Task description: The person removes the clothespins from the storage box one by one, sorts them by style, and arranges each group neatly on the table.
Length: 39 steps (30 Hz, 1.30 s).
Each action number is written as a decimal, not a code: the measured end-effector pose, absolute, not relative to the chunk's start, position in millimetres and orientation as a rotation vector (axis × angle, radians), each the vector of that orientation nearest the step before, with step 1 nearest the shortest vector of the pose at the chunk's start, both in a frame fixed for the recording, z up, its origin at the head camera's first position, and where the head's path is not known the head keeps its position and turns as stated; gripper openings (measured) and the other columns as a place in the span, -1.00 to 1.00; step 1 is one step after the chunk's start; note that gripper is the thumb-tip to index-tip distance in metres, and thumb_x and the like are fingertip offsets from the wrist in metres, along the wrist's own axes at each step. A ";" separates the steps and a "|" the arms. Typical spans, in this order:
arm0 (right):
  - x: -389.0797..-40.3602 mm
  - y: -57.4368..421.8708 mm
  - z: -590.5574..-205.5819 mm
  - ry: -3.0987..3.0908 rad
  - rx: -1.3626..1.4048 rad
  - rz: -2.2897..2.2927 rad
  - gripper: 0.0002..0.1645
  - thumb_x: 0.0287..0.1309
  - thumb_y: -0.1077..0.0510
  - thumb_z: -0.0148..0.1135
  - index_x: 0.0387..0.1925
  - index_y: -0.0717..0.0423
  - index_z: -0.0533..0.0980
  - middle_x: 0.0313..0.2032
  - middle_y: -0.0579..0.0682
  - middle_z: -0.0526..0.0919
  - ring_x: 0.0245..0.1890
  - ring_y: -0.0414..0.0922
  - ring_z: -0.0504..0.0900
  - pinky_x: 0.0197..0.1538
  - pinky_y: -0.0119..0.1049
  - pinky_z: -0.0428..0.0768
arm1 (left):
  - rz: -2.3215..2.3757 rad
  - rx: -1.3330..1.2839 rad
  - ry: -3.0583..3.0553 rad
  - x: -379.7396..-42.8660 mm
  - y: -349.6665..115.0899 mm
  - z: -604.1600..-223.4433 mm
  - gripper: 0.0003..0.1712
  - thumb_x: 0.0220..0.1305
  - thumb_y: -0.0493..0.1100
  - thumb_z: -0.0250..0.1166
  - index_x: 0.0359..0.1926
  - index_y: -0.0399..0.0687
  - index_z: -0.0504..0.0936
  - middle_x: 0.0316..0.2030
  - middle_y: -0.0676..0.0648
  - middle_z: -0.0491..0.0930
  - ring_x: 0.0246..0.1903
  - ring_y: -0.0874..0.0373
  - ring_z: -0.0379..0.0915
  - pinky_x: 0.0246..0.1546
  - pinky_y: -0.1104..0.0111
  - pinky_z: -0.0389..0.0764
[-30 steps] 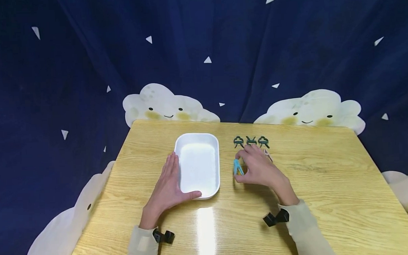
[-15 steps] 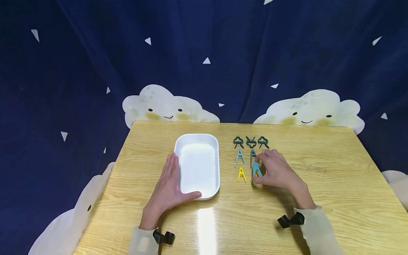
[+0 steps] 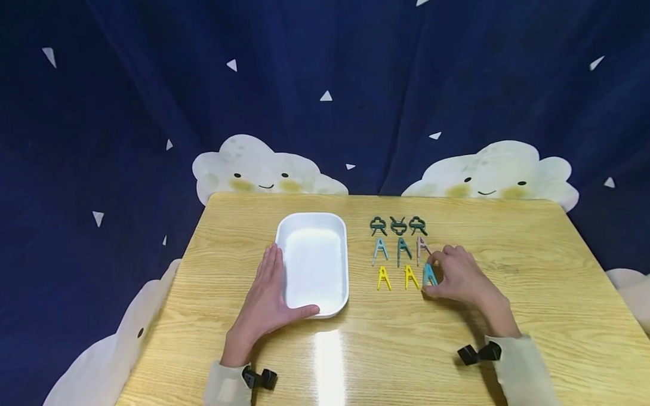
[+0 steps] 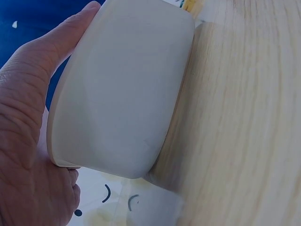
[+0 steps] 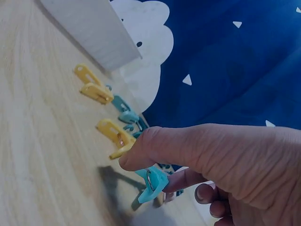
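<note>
In the head view my right hand (image 3: 459, 277) pinches a light blue clothespin (image 3: 429, 275) between thumb and fingertips, at the right end of the nearest row. The right wrist view shows this blue clothespin (image 5: 154, 182) beneath my thumb, with its metal spring visible. Left of it lie two yellow clothespins, one nearer (image 3: 410, 277) and one farther (image 3: 384, 278). My left hand (image 3: 266, 300) rests against a white plastic tray (image 3: 342, 268), its straight fingers along the left side and its thumb over the near rim.
Behind the yellow pair lie a pale blue clothespin (image 3: 380, 250), a dark teal clothespin (image 3: 404, 251) and a pink clothespin (image 3: 422, 246). Farther back is a row of dark green clips (image 3: 398, 226). All lie on a wooden table (image 3: 521, 268) before a dark blue curtain (image 3: 319, 48).
My right hand has carried the light blue clothespin to the right, past the yellow ones, uncovering them and the middle row. The left hand and tray have stayed put.
</note>
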State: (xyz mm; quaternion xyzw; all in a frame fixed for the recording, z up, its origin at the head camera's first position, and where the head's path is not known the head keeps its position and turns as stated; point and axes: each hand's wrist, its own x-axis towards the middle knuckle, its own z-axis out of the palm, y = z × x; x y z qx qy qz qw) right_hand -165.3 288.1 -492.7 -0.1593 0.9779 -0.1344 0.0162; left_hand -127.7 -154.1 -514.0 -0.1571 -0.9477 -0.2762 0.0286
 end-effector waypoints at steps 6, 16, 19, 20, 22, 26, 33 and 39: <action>-165.0 293.1 -500.6 3.033 -0.475 -0.404 -0.31 -0.19 -0.19 0.65 -0.07 0.13 0.66 -0.27 0.03 0.56 -0.25 0.07 0.44 -0.17 0.01 0.44 | -0.838 -0.494 -2.910 -127.6 -154.7 -516.3 0.80 -0.21 0.71 0.43 0.64 -0.35 -0.26 0.67 -0.23 -0.39 0.65 -0.17 -0.39 0.64 0.00 -0.09; -160.6 299.3 -495.3 3.019 -0.454 -0.467 -0.29 -0.10 -0.21 0.65 0.00 0.14 0.66 -0.20 0.09 0.60 -0.20 0.09 0.46 -0.13 0.03 0.44 | -0.859 -0.485 -2.927 -129.2 -154.8 -519.0 0.79 -0.20 0.72 0.41 0.65 -0.30 -0.30 0.67 -0.17 -0.43 0.66 -0.11 -0.44 0.64 0.00 -0.10; -157.3 300.4 -489.0 3.049 -0.454 -0.530 -0.31 -0.02 -0.18 0.62 0.02 0.17 0.66 -0.18 0.12 0.61 -0.20 0.09 0.45 -0.17 -0.01 0.42 | -0.849 -0.485 -2.933 -129.9 -156.0 -519.4 0.79 -0.19 0.74 0.38 0.65 -0.29 -0.30 0.67 -0.17 -0.43 0.66 -0.10 -0.45 0.64 0.01 -0.09; -156.1 300.6 -487.6 3.067 -0.460 -0.544 -0.32 0.01 -0.18 0.61 0.03 0.19 0.66 -0.19 0.12 0.61 -0.21 0.08 0.44 -0.18 -0.04 0.41 | -0.847 -0.483 -2.938 -130.4 -156.8 -519.3 0.79 -0.19 0.75 0.37 0.66 -0.28 -0.30 0.67 -0.17 -0.43 0.66 -0.09 -0.46 0.64 0.01 -0.09; -153.5 300.6 -486.3 3.098 -0.477 -0.584 -0.35 0.05 -0.15 0.59 0.03 0.21 0.66 -0.24 0.11 0.60 -0.26 0.04 0.41 -0.21 -0.10 0.37 | -0.848 -0.476 -2.946 -132.0 -158.8 -519.5 0.78 -0.19 0.76 0.36 0.66 -0.26 -0.31 0.67 -0.15 -0.44 0.66 -0.06 -0.48 0.64 0.02 -0.10; -148.3 299.9 -486.5 3.155 -0.508 -0.664 -0.39 0.10 -0.12 0.57 0.03 0.21 0.66 -0.35 0.05 0.54 -0.31 -0.05 0.34 -0.24 -0.17 0.26 | -0.852 -0.481 -2.948 -137.5 -161.1 -519.4 0.77 -0.18 0.75 0.36 0.66 -0.25 -0.30 0.68 -0.14 -0.45 0.66 -0.07 -0.48 0.64 0.01 -0.10; -139.0 293.7 -494.5 3.318 -0.627 -0.834 -0.57 0.17 0.07 0.54 -0.01 0.21 0.65 -0.38 0.04 0.55 -0.38 -0.06 0.42 -0.33 -0.22 0.37 | -0.868 -0.485 -2.946 -150.4 -161.2 -520.5 0.76 -0.17 0.74 0.37 0.67 -0.18 -0.33 0.68 -0.08 -0.47 0.66 0.00 -0.51 0.64 0.02 -0.08; -128.8 287.1 -499.0 3.394 -0.661 -1.004 -0.55 0.14 0.18 0.54 0.05 0.21 0.63 -0.17 0.06 0.66 -0.17 0.02 0.61 -0.18 -0.14 0.56 | -0.881 -0.509 -2.901 -158.7 -159.1 -523.0 0.72 -0.15 0.73 0.37 0.68 -0.12 -0.32 0.69 -0.10 -0.42 0.66 0.00 -0.49 0.64 0.02 -0.08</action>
